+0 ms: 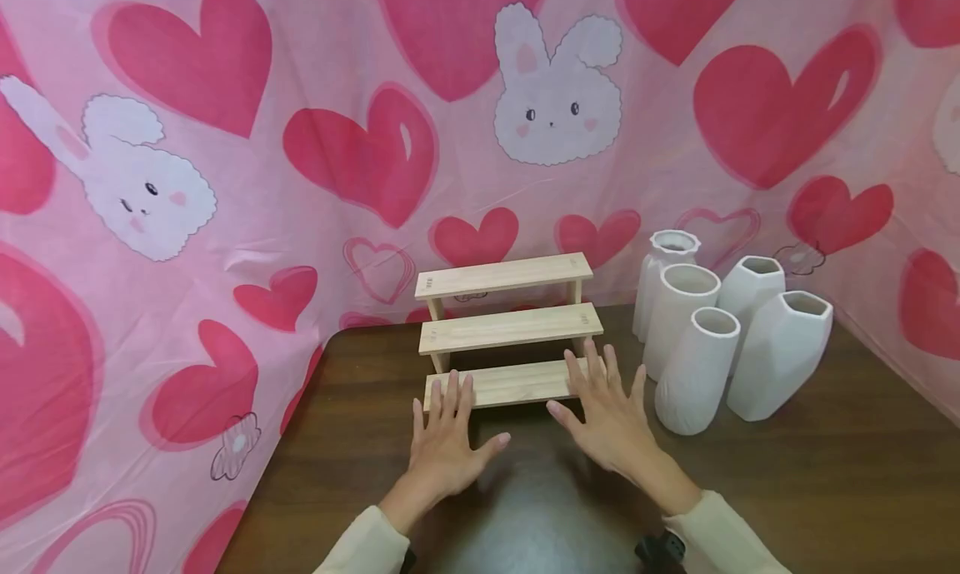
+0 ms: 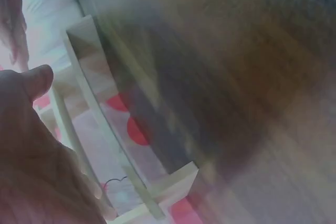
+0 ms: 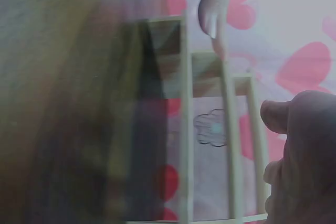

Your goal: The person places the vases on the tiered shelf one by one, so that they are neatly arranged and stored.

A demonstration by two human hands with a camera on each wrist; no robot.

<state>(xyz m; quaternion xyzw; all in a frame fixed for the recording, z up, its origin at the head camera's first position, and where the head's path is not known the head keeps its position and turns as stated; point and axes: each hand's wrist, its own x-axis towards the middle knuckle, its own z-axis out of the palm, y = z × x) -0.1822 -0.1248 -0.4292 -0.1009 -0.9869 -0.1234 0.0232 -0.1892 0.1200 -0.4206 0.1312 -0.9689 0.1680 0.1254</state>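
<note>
A pale wooden three-tier stand [image 1: 510, 328] sits on the dark brown table in the head view. Over the left end of its lowest step, my left hand [image 1: 446, 449] spreads its fingers, with the thumb pointing inward. My right hand [image 1: 615, 424] is spread the same way, its fingertips overlapping the right end of that step. Neither hand grips anything. In the left wrist view the hand [image 2: 37, 156] shows beside the stand's shelves [image 2: 86, 90]. The right wrist view has the hand [image 3: 310, 150] at the right edge and the shelves [image 3: 186, 129] mid-frame, slightly blurred.
Several white vases stand grouped right of the stand, among them a faceted vase [image 1: 780, 357], a slim rounded vase [image 1: 693, 382] and a ruffled-rim vase [image 1: 652, 278]. Behind and to the left hangs a pink cloth [image 1: 300, 199] with hearts and rabbits. The brown tabletop [image 1: 840, 482] extends right.
</note>
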